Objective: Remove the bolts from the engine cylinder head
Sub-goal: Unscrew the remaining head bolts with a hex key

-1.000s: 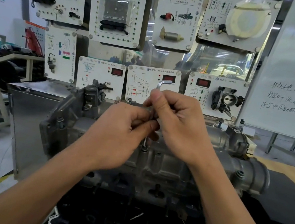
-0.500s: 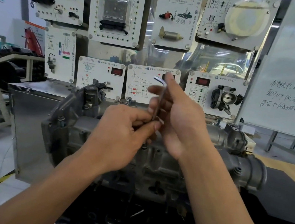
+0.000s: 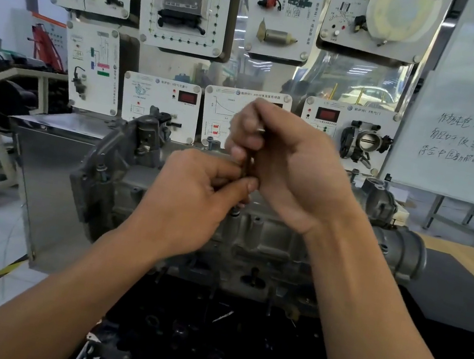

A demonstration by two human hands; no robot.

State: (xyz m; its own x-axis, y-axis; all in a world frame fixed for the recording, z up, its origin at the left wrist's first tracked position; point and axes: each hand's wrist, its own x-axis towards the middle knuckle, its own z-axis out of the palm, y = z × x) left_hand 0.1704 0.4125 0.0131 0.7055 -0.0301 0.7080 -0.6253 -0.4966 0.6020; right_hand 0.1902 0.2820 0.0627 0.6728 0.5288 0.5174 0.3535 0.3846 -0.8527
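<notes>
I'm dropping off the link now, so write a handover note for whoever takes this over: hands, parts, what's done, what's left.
Left hand: pinches the lower shaft of the hex key.
Right hand: grips the key's upper part.
Parts: the key stands upright over a bolt on the cylinder head; fingers hide its tip.
Done: no removed bolt is clearly in view.
Left: this bolt is not yet out; a far bolt also stands at the head's back edge.
</notes>
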